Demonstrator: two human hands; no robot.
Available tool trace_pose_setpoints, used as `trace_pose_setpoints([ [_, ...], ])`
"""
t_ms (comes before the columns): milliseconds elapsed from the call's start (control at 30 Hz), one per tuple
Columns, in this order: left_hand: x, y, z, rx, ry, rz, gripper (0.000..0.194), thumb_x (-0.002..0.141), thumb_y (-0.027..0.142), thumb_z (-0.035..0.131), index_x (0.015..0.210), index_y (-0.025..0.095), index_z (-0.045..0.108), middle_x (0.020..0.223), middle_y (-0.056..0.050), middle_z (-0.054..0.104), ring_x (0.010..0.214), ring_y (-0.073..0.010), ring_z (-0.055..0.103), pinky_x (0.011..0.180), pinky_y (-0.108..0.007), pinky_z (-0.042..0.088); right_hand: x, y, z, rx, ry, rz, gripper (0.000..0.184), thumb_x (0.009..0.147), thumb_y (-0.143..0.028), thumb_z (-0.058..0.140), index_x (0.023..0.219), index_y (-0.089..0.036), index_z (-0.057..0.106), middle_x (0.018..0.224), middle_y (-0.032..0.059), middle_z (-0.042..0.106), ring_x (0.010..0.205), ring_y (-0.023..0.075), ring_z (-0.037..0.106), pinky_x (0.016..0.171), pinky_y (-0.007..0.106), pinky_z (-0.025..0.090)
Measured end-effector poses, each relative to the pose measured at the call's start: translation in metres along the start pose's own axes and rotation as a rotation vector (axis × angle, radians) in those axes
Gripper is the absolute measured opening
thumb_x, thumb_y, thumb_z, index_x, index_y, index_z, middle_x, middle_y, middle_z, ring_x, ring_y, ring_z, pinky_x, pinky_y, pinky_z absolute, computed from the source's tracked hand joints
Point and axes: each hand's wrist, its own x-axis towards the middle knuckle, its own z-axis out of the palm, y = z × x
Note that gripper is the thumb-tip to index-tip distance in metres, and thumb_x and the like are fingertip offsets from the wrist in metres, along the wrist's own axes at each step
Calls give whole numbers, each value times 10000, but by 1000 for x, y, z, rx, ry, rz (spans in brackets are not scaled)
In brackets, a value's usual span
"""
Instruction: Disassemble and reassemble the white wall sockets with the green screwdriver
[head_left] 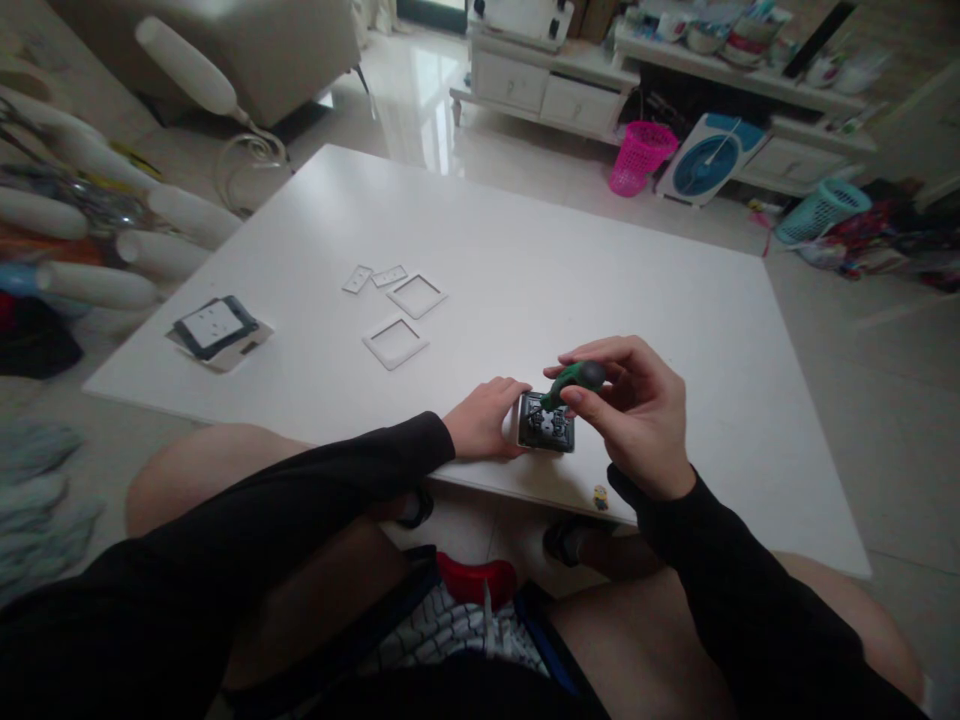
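Close to the near edge of the table point(615, 270), a small yellow figure point(600, 497) is seen to the near right of the square unit point(547, 424), which is set dark side up by that same edge. The unit's left side is clamped by the left hand point(484, 418), with thumb and fingers spread along opposite sides. Above the unit, a green-handled screwdriver point(573, 380) is gripped between thumb and fingers of the right hand point(645, 400); whether its tip is seated cannot be told. For clean turning, the shaft is best brought square to the unit under light downward pressure, and the unit braced flat so that it is not twisted along with the driver. Beyond the unit, to its left, two white frames point(407, 356) are laid out, with two small plates point(358, 279) near the farther one; well left of it, a socket assembly point(217, 328) is placed. Far beyond the unit, a pink basket point(641, 157) is stood on the floor point(397, 120).
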Motion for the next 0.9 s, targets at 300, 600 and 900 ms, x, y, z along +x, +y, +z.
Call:
trace_pose_setpoints([
  [300,0,2,-1,49,18,26,680,691,437,861,1244,246,515,1191,-118,641,1098,-370,619,919,-541,525,0,0,-2,-49,-46,-32,218,864,-311,810,1062,-261,734,1028,35,723,960,224,742,740,360,643],
  [600,0,5,-3,25,1,-24,737,673,436,868,1294,236,525,1203,-122,645,1115,-369,612,939,-536,519,2,3,1,-1,86,-50,298,771,-268,889,934,-246,640,882,-28,661,847,192,755,680,328,628],
  [900,0,10,-8,98,-56,-38,763,720,410,811,1368,155,500,1302,-151,634,1177,-327,591,1044,-476,468,25,13,-45,-250,531,-314,239,867,-406,820,966,-258,660,902,29,649,783,207,669,704,404,590],
])
